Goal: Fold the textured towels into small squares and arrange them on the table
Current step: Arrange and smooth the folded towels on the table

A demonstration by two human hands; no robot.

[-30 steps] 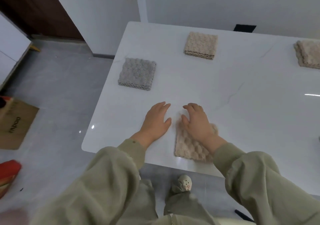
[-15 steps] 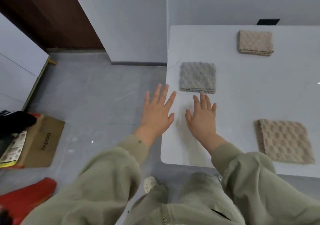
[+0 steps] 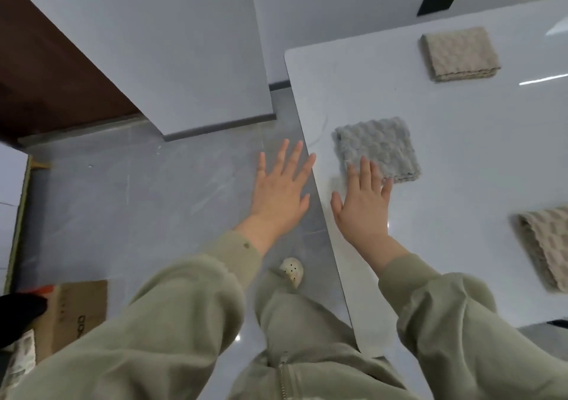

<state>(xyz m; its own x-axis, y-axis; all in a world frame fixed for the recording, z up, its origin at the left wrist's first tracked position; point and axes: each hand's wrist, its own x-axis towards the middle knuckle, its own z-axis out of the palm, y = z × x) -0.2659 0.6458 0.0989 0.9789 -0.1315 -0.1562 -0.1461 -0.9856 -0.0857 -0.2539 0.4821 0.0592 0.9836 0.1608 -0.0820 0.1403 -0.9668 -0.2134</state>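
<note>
right hand (image 3: 364,203) is off the near beige towel (image 3: 547,252) now (that square looks placed), spread flat and empty over the table (image 3: 476,141), fingertips at the grey towel (image 3: 378,150); left hand (image 3: 282,190), open too, hangs past the edge.

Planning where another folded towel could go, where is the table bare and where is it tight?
Widest bare patch: the middle of the table, bordered by the grey towel, the far beige towel and the near beige towel. Tight: the left edge, where the right hand overlaps the grey towel's near corner.
</note>
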